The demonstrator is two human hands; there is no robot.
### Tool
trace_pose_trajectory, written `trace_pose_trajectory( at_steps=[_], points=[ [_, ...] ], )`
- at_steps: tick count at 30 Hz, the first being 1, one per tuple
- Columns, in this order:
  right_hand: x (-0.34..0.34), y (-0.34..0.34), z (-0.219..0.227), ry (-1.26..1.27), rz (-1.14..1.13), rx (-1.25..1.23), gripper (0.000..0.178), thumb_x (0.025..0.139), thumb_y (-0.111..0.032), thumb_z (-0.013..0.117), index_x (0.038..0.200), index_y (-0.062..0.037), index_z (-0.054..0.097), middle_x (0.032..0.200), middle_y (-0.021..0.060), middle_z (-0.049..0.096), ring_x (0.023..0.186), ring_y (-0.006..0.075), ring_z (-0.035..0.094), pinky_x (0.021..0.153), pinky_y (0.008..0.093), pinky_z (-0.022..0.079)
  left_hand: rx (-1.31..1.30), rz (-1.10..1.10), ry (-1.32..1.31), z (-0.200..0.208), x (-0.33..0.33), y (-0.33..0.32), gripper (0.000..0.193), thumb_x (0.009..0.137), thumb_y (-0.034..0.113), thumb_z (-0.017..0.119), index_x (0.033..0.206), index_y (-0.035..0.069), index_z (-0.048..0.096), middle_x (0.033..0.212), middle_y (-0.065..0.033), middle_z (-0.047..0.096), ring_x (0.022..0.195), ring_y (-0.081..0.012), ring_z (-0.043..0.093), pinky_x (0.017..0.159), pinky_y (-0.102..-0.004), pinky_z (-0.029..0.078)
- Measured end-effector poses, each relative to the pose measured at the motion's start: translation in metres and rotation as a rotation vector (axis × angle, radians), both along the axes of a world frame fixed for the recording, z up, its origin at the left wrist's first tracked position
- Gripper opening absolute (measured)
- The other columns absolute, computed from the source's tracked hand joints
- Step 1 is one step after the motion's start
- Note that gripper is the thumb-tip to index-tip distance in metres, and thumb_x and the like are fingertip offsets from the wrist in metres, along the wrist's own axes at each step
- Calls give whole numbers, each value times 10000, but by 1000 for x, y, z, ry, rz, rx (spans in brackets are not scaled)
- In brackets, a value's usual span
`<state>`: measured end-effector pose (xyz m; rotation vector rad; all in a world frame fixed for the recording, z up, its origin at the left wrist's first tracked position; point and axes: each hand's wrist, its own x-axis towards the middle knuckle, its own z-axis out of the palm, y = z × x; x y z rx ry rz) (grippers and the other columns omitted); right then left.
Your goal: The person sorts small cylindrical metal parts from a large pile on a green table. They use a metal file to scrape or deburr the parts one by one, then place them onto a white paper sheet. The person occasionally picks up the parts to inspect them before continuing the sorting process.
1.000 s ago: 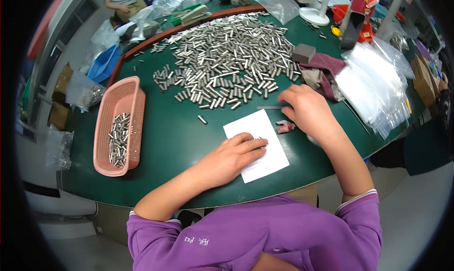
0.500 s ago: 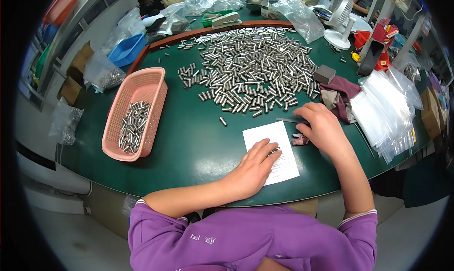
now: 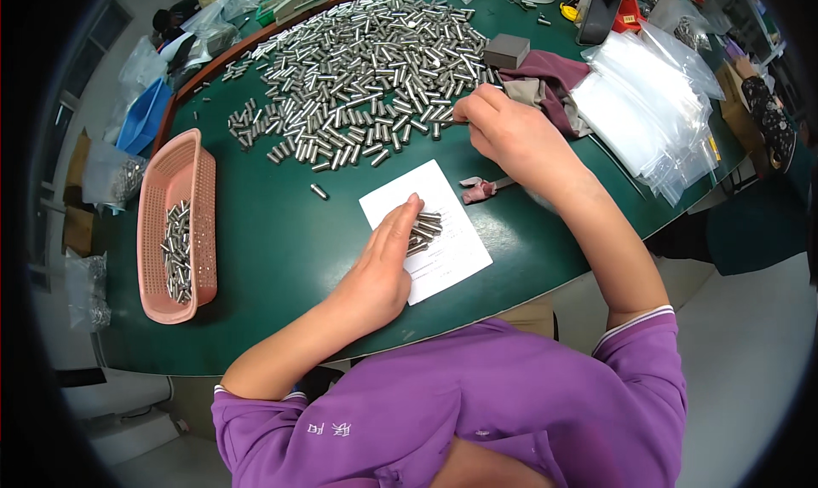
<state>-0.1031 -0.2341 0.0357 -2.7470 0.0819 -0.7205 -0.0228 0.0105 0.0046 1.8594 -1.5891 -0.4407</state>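
My left hand (image 3: 379,262) stands on edge on a printed white sheet (image 3: 456,241), fingers straight and side by side. Its palm side borders a small cluster of short metal pins (image 3: 426,226) on the paper, partly hidden by the hand. My right hand (image 3: 511,134) is at the right edge of a large heap of similar pins (image 3: 366,79). Its fingers are bent together at the tips; what they hold, if anything, is hidden. Below its wrist lies a small pink wrapped piece (image 3: 479,190). One loose pin (image 3: 319,191) lies left of the sheet.
A pink perforated basket (image 3: 204,232) with pins inside stands at the left. Beyond my right hand are a dark grey block (image 3: 507,51), a maroon cloth (image 3: 554,79) and clear plastic bags (image 3: 652,104). A blue tray (image 3: 143,117) sits at the far left.
My view has shifted. My left hand has turned from lying over the pins onto its edge, exposing the cluster. My right hand has moved away from the pink piece to the heap's edge.
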Motion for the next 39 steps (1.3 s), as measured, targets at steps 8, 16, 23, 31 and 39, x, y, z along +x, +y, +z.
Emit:
trace_pose_trajectory(
  at_steps=[8,16,23,31,39],
  points=[
    [-1,-4,-17,120,82,-177,152,743,-79,599,892,-50,588,882,85,562,863,270,597,748,378,499,21,145,-89,14,4,-1,836,708,-2,719,1426,14,290,1018,-111,582,954,-263,528,867,-365,448],
    [-41,69,-1,284,141,276,319,744,-168,725,994,-15,600,965,127,572,924,323,582,809,412,475,-43,86,30,9,4,1,792,714,-83,652,1422,46,321,973,-95,599,897,-245,543,791,-339,469],
    [-23,66,-9,374,263,330,308,748,-86,679,1045,-41,611,1010,105,545,896,296,590,772,375,466,-66,126,-77,9,1,-2,842,695,-61,654,1435,9,259,1125,-137,527,966,-270,507,837,-360,452],
    [-40,39,10,201,83,276,249,757,-71,659,999,-33,616,977,125,608,952,316,591,833,394,479,63,124,-183,13,-1,-2,724,718,36,654,1373,-2,349,1203,-163,481,1036,-302,486,926,-398,419],
    [-55,-20,30,174,-230,24,201,742,-92,668,932,-40,635,908,127,621,865,324,604,781,402,484,65,108,-84,14,-2,-8,567,742,15,645,1273,-20,450,1200,-156,446,850,-240,544,773,-342,488]
  ],
)
